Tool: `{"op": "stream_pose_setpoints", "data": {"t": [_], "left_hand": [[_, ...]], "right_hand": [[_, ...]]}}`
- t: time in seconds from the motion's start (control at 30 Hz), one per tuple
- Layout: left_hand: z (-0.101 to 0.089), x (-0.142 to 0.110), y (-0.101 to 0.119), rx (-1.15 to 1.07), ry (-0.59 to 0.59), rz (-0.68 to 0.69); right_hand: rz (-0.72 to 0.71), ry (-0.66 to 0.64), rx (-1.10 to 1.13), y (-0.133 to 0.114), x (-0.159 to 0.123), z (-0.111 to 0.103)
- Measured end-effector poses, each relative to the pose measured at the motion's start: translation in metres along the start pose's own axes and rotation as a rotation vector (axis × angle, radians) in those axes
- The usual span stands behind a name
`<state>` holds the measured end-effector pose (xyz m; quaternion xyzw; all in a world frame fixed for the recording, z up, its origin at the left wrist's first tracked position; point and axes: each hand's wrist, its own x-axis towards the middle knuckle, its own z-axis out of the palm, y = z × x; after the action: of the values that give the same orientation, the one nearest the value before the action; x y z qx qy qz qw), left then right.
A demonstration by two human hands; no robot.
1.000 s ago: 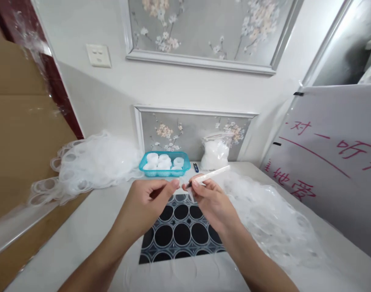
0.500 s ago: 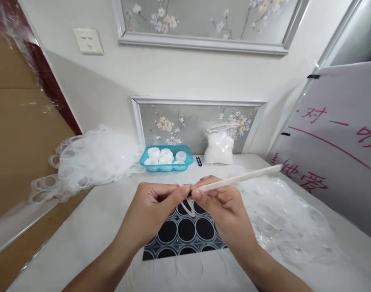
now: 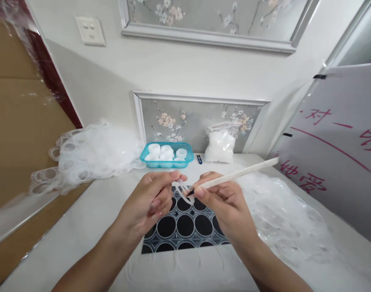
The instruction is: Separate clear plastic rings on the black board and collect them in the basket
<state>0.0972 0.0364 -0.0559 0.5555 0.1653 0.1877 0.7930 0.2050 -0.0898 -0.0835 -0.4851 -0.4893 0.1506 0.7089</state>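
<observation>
My left hand (image 3: 156, 196) is closed in a pinch, its thumb and fingertips on a thin white, rubbery-looking ring (image 3: 182, 196) that hangs between the hands. A long, white-wrapped stick-like tool (image 3: 246, 170) with a dark pointed tip lies in my right hand (image 3: 222, 198), gripped between thumb and fingers. Its tip is by the lower part of the ring; whether they touch I cannot tell. Under the hands is a black mat (image 3: 185, 226) patterned with rows of circles. Several thin translucent loops (image 3: 199, 259) lie faintly along its near edge.
A blue basket (image 3: 167, 164) of white rings stands by the wall, with small dark-blue snips (image 3: 199, 159) and a clear bag of white material (image 3: 219, 144) beside it. Ring strips heap at left (image 3: 94, 158); clear plastic (image 3: 289, 219) spreads at right. Cardboard (image 3: 18, 121) borders the left.
My left hand has drawn up and left, away from the right fingers, and more of the ring and the tool's dark tip now show. My right hand has barely moved.
</observation>
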Motion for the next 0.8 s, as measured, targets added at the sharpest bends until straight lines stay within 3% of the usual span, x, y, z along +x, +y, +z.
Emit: {"op": "stream_pose_setpoints", "data": {"t": [0.23, 0.47, 0.63, 0.8], "left_hand": [[-0.009, 0.002, 0.013, -0.096, 0.01, 0.016], [-0.012, -0.008, 0.015, 0.007, -0.058, 0.061], [-0.01, -0.022, 0.016, 0.17, -0.156, 0.093], [-0.014, -0.024, 0.015, 0.333, -0.207, 0.144]], "right_hand": [[0.029, -0.247, -0.008, -0.006, 0.007, -0.015], [0.072, -0.484, -0.049, -0.011, 0.007, -0.023], [0.102, -0.459, 0.027, -0.002, 0.01, -0.018], [0.033, -0.319, 0.595, -0.002, 0.012, -0.018]]}}
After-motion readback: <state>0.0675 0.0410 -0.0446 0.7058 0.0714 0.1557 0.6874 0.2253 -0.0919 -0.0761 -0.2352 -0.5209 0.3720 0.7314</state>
